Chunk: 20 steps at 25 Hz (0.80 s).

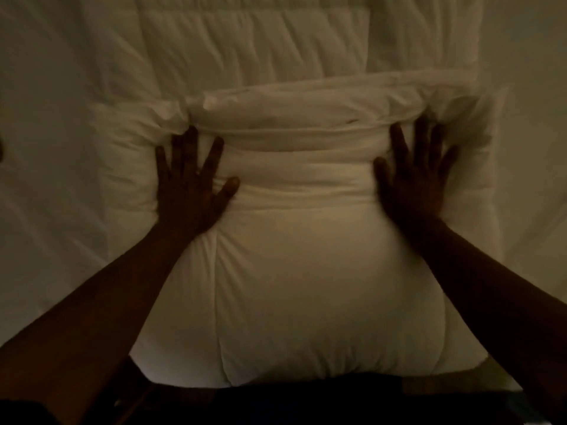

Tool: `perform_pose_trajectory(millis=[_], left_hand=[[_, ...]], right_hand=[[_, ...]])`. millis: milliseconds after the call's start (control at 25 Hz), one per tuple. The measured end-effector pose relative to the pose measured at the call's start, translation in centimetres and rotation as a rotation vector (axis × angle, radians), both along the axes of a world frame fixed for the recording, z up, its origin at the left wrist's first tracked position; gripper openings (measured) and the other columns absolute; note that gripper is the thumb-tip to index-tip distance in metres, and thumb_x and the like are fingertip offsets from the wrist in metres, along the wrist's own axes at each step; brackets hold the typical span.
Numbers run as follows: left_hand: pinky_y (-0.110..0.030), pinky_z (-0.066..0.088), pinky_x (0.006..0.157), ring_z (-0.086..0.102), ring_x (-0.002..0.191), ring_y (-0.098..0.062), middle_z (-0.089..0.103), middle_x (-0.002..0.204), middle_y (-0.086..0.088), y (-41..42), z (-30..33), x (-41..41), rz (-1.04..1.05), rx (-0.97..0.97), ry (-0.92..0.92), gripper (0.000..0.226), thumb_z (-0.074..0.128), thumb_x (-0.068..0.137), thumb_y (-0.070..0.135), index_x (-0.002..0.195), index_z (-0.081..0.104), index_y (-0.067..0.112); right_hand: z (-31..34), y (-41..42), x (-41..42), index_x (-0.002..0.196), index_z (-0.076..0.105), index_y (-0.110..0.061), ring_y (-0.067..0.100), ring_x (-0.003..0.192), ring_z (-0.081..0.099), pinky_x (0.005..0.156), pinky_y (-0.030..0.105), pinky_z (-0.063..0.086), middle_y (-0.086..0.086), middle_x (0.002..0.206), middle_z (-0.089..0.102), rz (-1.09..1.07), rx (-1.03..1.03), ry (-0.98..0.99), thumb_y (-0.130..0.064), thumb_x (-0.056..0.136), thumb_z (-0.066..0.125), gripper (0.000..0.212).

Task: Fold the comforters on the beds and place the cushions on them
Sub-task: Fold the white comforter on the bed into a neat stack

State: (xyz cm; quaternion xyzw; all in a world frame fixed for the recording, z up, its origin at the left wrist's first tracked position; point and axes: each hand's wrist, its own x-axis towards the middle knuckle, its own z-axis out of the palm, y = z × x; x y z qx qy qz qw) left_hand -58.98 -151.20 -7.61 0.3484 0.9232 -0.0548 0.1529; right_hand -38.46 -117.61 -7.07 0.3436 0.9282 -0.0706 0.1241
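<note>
A white comforter [306, 271] lies folded into a thick bundle on the bed in front of me, its layered folds stacked at the far end. My left hand [190, 182] presses flat on the bundle's left side with fingers spread. My right hand [414, 176] presses flat on its right side, fingers spread and slightly blurred. A white cushion [254, 53] with stitched channels lies beyond the bundle near the top of the view. The room is dim.
The white bed sheet [52, 148] stretches out left and right of the bundle. The bed's near edge [276, 391] is a dark strip at the bottom.
</note>
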Motion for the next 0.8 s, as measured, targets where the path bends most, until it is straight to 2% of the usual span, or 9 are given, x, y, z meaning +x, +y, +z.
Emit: perform_pose_trajectory(millis=[160,400,680,800], left_hand=[[-0.060,0.003,0.119,0.001,0.151,-0.037,0.002,0.164,-0.018,0.6,-3.8,0.0,0.027,0.035,0.018,0.076,0.027,0.095,0.067,0.158,0.006,0.029],[-0.059,0.004,0.120,0.005,0.151,-0.038,0.008,0.163,-0.021,0.7,-5.8,0.3,0.030,0.082,0.093,0.075,0.028,0.097,0.064,0.158,0.011,0.024],[-0.059,0.003,0.120,0.002,0.152,-0.035,0.002,0.164,-0.017,0.0,-1.3,1.9,0.070,0.046,0.072,0.074,0.022,0.096,0.068,0.158,0.002,0.031],[-0.057,0.004,0.121,0.001,0.152,-0.035,0.002,0.165,-0.015,-2.0,2.4,5.3,0.124,0.048,0.060,0.074,0.021,0.096,0.068,0.158,0.005,0.030]], right_hand=[[-3.6,-0.2,0.0,0.155,0.007,-0.037,0.034,0.151,-0.001,0.118,0.060,0.004,0.008,0.164,0.001,-0.016,0.038,0.076,-0.058,0.099,0.028,0.064],[-6.0,-0.3,0.1,0.155,0.013,-0.033,0.040,0.150,0.004,0.118,0.060,0.005,0.013,0.163,0.009,-0.008,0.114,0.163,-0.056,0.099,0.027,0.063],[-2.9,-1.2,1.1,0.154,0.011,-0.037,0.031,0.151,0.004,0.120,0.055,0.005,0.006,0.164,0.007,-0.037,0.094,0.128,-0.061,0.098,0.025,0.062],[-0.3,-2.8,3.1,0.155,0.013,-0.035,0.030,0.151,0.003,0.120,0.054,0.007,0.007,0.164,0.005,-0.050,0.004,0.097,-0.053,0.098,0.030,0.061]])
